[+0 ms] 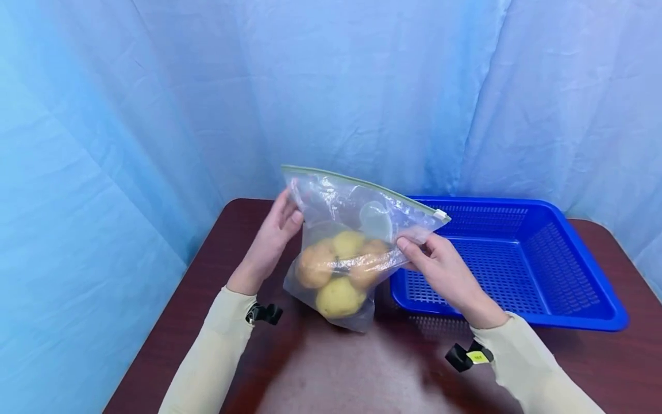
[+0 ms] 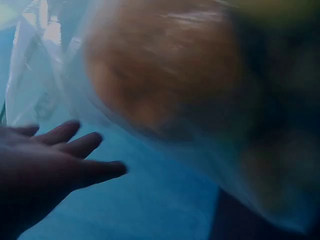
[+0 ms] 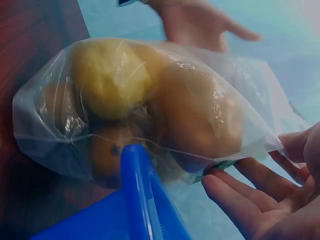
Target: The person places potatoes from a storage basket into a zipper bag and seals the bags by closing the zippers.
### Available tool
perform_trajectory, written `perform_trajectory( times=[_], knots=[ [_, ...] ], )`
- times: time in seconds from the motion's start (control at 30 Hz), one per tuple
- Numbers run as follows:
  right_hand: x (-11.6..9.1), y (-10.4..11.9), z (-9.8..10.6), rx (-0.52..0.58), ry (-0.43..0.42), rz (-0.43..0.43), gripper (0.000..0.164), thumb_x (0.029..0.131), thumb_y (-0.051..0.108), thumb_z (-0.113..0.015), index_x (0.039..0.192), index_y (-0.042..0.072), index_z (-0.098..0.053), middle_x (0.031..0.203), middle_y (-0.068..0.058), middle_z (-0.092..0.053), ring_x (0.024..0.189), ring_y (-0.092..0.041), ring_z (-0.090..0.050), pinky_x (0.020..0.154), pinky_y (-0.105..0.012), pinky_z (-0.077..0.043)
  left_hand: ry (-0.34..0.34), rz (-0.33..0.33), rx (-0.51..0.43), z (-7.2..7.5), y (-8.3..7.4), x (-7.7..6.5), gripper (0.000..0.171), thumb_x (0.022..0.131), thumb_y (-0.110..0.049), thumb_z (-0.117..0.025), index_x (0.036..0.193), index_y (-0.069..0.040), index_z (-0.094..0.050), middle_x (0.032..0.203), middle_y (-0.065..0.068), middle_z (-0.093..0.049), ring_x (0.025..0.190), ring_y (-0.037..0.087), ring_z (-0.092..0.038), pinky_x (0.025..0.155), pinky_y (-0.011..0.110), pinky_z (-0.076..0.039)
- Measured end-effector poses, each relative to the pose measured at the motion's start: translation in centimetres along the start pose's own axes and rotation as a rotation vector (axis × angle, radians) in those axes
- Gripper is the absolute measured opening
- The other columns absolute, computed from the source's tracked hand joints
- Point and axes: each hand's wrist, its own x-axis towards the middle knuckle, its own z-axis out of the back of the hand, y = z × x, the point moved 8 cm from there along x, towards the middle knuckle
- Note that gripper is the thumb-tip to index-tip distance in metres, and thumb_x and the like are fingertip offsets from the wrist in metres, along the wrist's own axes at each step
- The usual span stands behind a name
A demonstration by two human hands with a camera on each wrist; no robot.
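Observation:
A clear zip bag (image 1: 331, 201) with a green closure and a white slider at its right end holds several yellow and orange fruits. One yellow fruit (image 1: 340, 297) lies lowest in the bag, below an orange fruit (image 1: 316, 264). My right hand (image 1: 447, 270) pinches the bag's right side below the slider, thumb in front; the right wrist view shows the thumb pressing the film. At the bag's upper left edge is my left hand (image 1: 271, 236). Its fingers (image 2: 82, 145) extend straight beside the plastic in the left wrist view.
A blue plastic basket (image 1: 584, 270) with slotted walls stands on the right of the dark red table (image 1: 331, 374), partly behind the bag and right hand. Light blue curtains (image 1: 362, 86) hang behind and to the left. A black strap is on each wrist.

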Motion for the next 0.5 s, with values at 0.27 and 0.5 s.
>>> perform_trajectory(
  times=[0.27,0.5],
  knots=[
    [0.6,-0.1,-0.5,0.104,0.049,-0.053,0.040,0.111,0.029,-0.049,0.129,-0.006,-0.058,0.121,-0.023,-0.063,0.105,-0.017,-0.069,0.090,-0.032,-0.059,0.369,0.199,0.221,-0.5,6.7,-1.4,0.115,0.078,-0.081,-0.068,0.167,-0.030,-0.014,0.166,0.010,-0.029,0.144,0.030,-0.041,0.115,0.050,-0.037],
    [1.4,-0.3,-0.6,0.179,0.026,-0.104,0.043,0.112,0.029,-0.047,0.138,-0.006,-0.048,0.124,-0.023,-0.058,0.106,-0.018,-0.068,0.094,-0.032,-0.058,0.291,0.185,0.446,-0.1,6.6,-1.9,0.104,0.085,-0.077,-0.065,0.164,-0.019,-0.029,0.147,0.014,-0.054,0.122,0.028,-0.060,0.101,0.043,-0.050]
  ],
)
